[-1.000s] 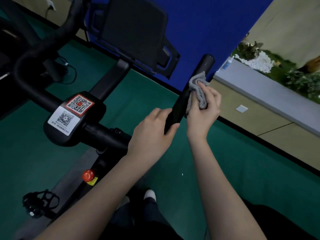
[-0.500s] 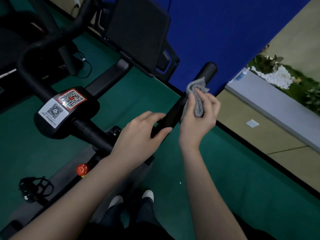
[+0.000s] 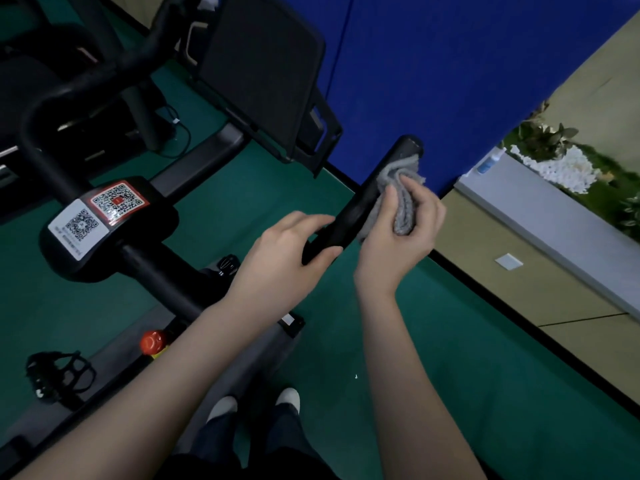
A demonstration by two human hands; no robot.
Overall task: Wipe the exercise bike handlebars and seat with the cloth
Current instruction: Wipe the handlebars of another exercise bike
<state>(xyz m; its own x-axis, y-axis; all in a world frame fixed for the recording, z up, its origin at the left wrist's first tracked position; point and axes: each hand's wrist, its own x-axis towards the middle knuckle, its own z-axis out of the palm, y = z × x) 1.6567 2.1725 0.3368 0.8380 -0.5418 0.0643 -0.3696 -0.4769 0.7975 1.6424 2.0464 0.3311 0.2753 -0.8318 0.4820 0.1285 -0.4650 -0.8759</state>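
The job appears to be midway through the handlebars: the right hand [image 3: 398,237] grips the wadded grey cloth [image 3: 403,202] and presses it against the black handlebar [image 3: 349,216] near its far end, while the left hand [image 3: 280,258] curls round that bar lower down. The seat is out of view and probably still to be wiped. The cloth is a soft ribbed knit, and the handlebar is matte with no dirt that can be made out.

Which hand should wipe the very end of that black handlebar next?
The right hand: it holds the grey cloth against the handlebar, just below the end. The left hand grips the bar lower down, without cloth.
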